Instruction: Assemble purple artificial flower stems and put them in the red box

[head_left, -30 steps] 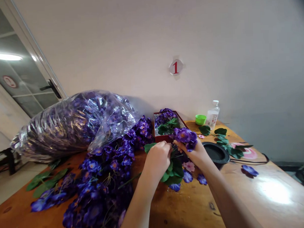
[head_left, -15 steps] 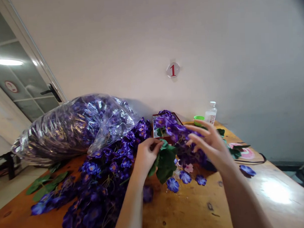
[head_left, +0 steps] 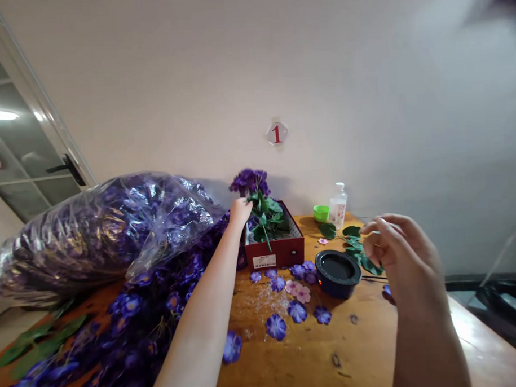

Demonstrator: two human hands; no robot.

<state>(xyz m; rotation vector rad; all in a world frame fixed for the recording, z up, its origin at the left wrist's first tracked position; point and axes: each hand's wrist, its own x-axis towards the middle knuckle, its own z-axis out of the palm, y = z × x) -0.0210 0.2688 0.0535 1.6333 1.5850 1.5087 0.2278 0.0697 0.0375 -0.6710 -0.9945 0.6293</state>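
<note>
Left hand (head_left: pixel 240 211) closed at the red box's (head_left: pixel 275 253) edge; right hand (head_left: pixel 401 250) open, in free air

A bright strip of light (head_left: pixel 0 115) glows in the glazed door (head_left: pixel 23 151) at far left, and glare whitens the right edge of the table (head_left: pixel 314 349). The right hand (head_left: pixel 408 261) is motion-blurred, a dark smear clouds the top right corner, and wide-angle distortion bends the picture's edges

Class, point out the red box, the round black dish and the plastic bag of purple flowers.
Red box (head_left: pixel 282 252), head view, front wall.
Round black dish (head_left: pixel 336 288), head view, front rim.
Plastic bag (head_left: pixel 90 239), head view, middle.
</note>
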